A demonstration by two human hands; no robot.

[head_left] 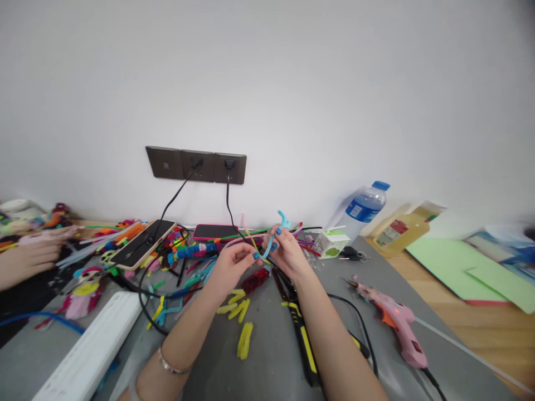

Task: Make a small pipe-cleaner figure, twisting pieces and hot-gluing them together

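Note:
My left hand [234, 263] and my right hand [286, 252] are raised together over a grey table [276, 356]. Both pinch one light blue pipe cleaner [272, 236], which bends between the fingertips and curls up at its far end. The left fingers grip its lower end, the right fingers its upper part. Below the hands lie several yellow pipe cleaner pieces [244, 338], a red glittery piece [256, 280] and a black and yellow tool [301, 328].
A pink glue gun [397, 323] lies at right with its cord. Phones [144, 242] charge near the wall sockets [196, 164]. A water bottle [363, 210], a small green box [331, 244], green paper sheets [468, 273] and another person's hand [25, 259] at left.

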